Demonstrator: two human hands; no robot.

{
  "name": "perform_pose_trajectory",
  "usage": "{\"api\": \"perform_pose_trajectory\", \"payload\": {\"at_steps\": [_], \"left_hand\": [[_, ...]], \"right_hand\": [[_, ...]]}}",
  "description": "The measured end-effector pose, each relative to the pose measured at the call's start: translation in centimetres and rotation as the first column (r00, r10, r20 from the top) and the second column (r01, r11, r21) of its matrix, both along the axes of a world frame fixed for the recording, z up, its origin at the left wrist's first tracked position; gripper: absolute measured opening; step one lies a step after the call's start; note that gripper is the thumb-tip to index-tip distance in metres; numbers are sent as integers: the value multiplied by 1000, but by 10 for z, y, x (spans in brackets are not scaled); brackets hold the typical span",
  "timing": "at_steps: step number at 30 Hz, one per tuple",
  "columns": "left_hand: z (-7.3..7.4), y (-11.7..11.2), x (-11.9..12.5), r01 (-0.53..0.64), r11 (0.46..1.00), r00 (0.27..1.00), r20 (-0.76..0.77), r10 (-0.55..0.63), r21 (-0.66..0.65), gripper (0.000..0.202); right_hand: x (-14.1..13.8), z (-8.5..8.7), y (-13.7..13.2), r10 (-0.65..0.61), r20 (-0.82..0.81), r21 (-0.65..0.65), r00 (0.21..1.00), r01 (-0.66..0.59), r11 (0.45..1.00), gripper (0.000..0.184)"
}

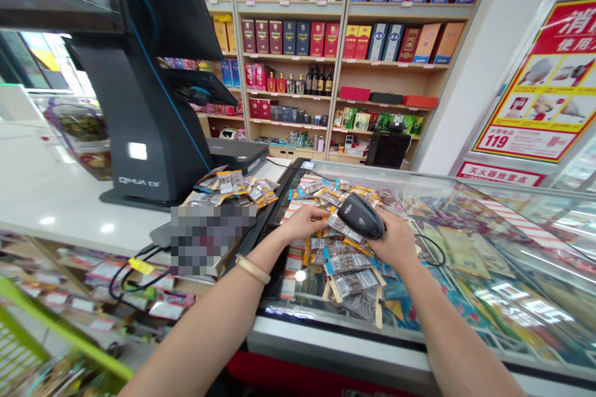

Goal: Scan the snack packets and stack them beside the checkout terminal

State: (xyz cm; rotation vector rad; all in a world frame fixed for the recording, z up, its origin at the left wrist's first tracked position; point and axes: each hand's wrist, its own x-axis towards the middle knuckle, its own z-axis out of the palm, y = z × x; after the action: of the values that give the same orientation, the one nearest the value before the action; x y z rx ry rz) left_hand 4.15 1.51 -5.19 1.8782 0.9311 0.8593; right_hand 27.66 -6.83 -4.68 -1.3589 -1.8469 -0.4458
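My right hand point(395, 239) is wrapped round a black barcode scanner point(361, 216), its head pointing left over a heap of small packets. The fingers of my left hand point(305, 223) are closed at the edge of one small clear packet point(336, 222) just under the scanner. More small packets point(349, 263) with printed labels and blue or orange ends lie spread over the glass counter point(298, 288) below both hands. A second pile of similar packets point(237, 189) lies to the left, beside the checkout terminal point(158, 130). My left wrist wears a gold-coloured bracelet point(252, 269).
A cable point(435, 251) from the scanner loops on the glass to the right. Other cables point(133, 282) hang at the white counter's point(28, 205) edge. Shelves of boxed bottles point(298, 37) stand behind. A green basket point(56, 341) is at lower left.
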Motion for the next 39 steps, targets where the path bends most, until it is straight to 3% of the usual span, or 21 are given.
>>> {"api": "perform_pose_trajectory", "payload": {"at_steps": [4, 9, 14, 20, 25, 29, 33, 35, 37, 39], "left_hand": [[2, 0, -1, -214, 975, 959, 177, 222, -65, 46], [5, 6, -4, -391, 918, 883, 312, 351, 71, 37], [9, 3, -1, -375, 908, 882, 374, 287, 189, 41], [13, -7, 1, -338, 891, 916, 322, 239, 302, 40], [13, -5, 1, -343, 901, 910, 330, 250, 265, 36], [12, 1, -4, -429, 882, 875, 333, 351, 197, 31], [15, 10, -14, -514, 857, 781, 417, 465, 8, 20], [18, 15, -20, -557, 824, 688, 498, 528, -105, 16], [23, 21, -29, -643, 748, 543, 593, 595, -163, 18], [27, 28, -41, -750, 638, 378, 678, 631, -174, 26]], "right_hand": [[0, 0, 0, 1, -3, -2, 1000, -1, 1000, 27], [-1, 1, 0, 38, 13, 6, 999, -38, 999, 23], [-2, 0, -1, 114, 41, 1, 993, -114, 993, 23], [-4, -2, -1, 90, 71, -66, 993, -86, 994, 24], [-3, -1, -1, 85, 61, -58, 995, -82, 995, 23], [-2, -1, -1, 91, 59, -41, 994, -88, 995, 26], [-2, -3, -1, 74, 44, -27, 996, -73, 997, 29], [-1, -4, 0, 72, 35, -28, 997, -71, 997, 30], [-1, -4, 0, 77, 32, -35, 996, -76, 996, 30], [-1, -4, 0, 79, 34, -38, 996, -78, 996, 30]]}}
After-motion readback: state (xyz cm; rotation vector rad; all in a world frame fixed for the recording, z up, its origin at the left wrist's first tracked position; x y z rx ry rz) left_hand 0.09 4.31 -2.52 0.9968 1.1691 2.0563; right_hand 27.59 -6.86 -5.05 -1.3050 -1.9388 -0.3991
